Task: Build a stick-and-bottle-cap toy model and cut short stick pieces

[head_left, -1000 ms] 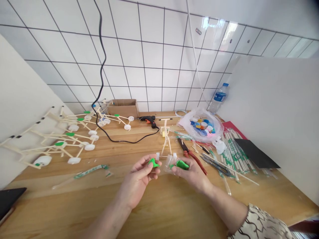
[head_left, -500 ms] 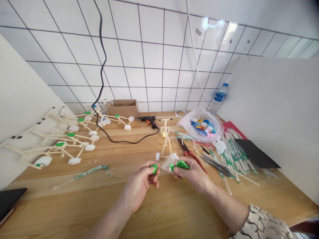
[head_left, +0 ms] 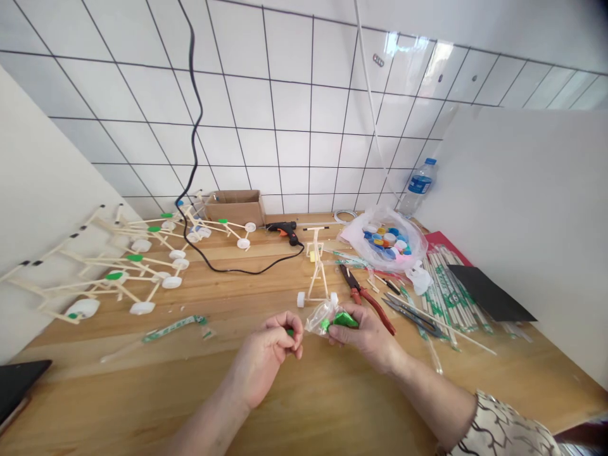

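My left hand (head_left: 268,348) is closed in a pinch on a small piece of green clay (head_left: 290,332), mostly hidden by the fingers. In my right hand (head_left: 368,335) is a clear plastic bag (head_left: 317,316) with more green clay (head_left: 346,319) in it, the thumb pressing on its side. Just beyond the bag stands a small bicycle model (head_left: 317,269) made of wooden sticks, with white bottle-cap wheels at its near end and a yellow block on its frame.
Several stick models (head_left: 142,266) with green seats stand at the left. A glue gun (head_left: 284,230) lies at the back, its black cable looping over the table. On the right are pliers (head_left: 365,297), scissors (head_left: 413,313), a bag of bottle caps (head_left: 387,240) and wrapped chopsticks (head_left: 449,291).
My left fingers have curled further over the green clay, so less of it shows. The bag in my right hand has shifted slightly down and left, showing more of the model's right wheel.
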Motion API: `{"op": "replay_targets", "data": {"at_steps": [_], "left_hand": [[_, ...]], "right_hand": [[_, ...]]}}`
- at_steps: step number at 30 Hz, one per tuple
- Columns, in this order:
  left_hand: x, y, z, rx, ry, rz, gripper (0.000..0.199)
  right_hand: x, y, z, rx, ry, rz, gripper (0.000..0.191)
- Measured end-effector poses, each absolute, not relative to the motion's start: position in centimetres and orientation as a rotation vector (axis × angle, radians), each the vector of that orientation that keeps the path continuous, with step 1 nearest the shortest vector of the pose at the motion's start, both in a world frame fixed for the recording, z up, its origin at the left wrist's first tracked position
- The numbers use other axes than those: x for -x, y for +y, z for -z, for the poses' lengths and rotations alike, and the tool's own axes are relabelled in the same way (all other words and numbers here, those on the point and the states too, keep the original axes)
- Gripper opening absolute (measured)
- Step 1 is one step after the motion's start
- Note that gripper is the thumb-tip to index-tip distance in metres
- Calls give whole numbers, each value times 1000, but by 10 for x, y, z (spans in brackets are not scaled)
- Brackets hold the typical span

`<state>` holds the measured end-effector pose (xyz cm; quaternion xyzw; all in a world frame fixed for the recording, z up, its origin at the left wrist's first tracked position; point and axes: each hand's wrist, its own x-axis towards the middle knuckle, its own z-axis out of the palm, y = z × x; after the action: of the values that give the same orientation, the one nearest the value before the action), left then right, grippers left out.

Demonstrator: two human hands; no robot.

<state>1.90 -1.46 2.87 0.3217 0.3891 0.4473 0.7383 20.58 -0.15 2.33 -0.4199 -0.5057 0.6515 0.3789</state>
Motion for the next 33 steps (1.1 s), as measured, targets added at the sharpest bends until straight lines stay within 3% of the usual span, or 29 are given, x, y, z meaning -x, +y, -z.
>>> {"op": "replay_targets", "data": {"at_steps": [7, 10, 17, 22, 33], "left_hand": [[-24, -20, -34, -1081, 1109, -941, 28], [-25, -21, -32, -1270, 1144, -922, 19], [-22, -19, -31, -1521, 1327, -1002, 24], [-24, -20, -26, -1556, 1313, -1137, 11], [-29, -29, -25, -1600, 1242, -1115, 9]], "right_hand": [[-204, -3, -25, 1083, -1431, -1646, 25], [-202, -6, -24, 1059, -1513, -1678, 26], [-201, -7, -25, 981, -1684, -1678, 29], [-204, -8, -27, 1031, -1784, -1491, 29], [-200, -11, -17, 1190, -1984, -1264, 30]]}}
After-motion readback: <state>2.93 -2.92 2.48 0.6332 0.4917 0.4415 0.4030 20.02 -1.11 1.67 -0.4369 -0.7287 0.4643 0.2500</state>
